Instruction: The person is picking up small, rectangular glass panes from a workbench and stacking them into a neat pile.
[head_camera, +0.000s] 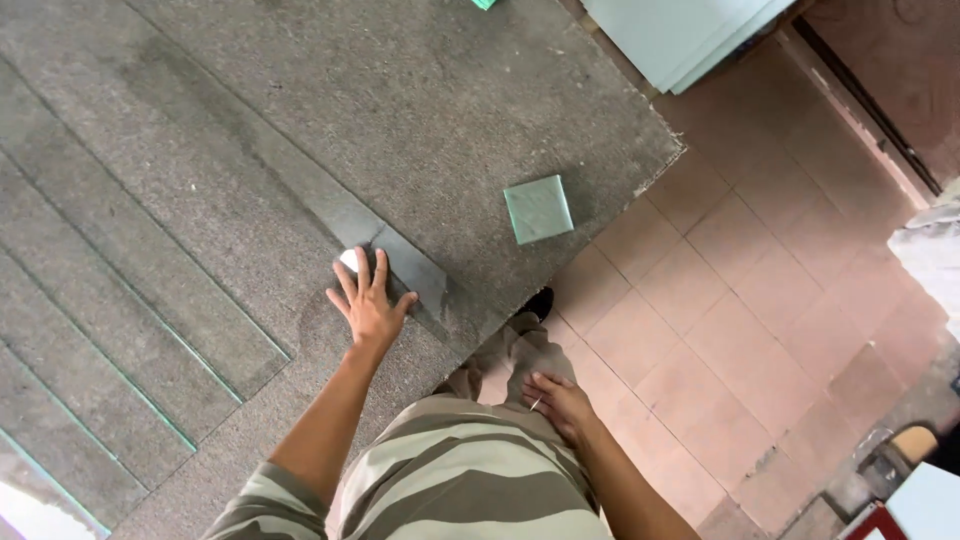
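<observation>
A striped shirt (460, 480) fills the bottom of the view. The right hand (558, 402) rests against the trouser leg, pinching a thin sliver. The left hand (368, 300) lies flat with fingers spread on the grey carpeted table (200, 120), over a small white object (349, 259) beside a narrow glass strip (400, 260). A square glass piece (538, 209) lies near the table's edge.

a small white object (348, 258) sits mostly hidden under the left hand's fingers (362, 272), its kind unclear.
</observation>
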